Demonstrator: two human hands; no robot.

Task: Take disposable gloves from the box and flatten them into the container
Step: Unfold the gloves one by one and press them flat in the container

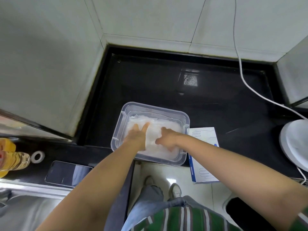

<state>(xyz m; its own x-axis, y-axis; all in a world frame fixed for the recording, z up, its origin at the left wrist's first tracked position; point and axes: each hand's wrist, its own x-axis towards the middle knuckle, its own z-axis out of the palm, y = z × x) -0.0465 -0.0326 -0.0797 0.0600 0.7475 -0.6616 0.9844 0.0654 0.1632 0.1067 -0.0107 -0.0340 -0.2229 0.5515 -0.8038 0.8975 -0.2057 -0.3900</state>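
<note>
A clear plastic container (185, 118) sits on the black countertop near its front edge, filled with thin translucent white disposable gloves (168, 124). Both of my hands are inside it. My left hand (137, 136) lies flat, palm down, fingers spread on the left part of the glove pile. My right hand (167, 139) presses down on the right part, fingers spread and partly sunk into the plastic. The white and blue glove box (204, 135) lies just right of the container, partly under my right forearm.
A phone (66, 173) and a roll of tape (38, 156) lie on the counter at the left. A white round appliance (295, 144) stands at the right with a white cable (245, 77) running up the tiled wall. A steel sink (25, 212) is at lower left.
</note>
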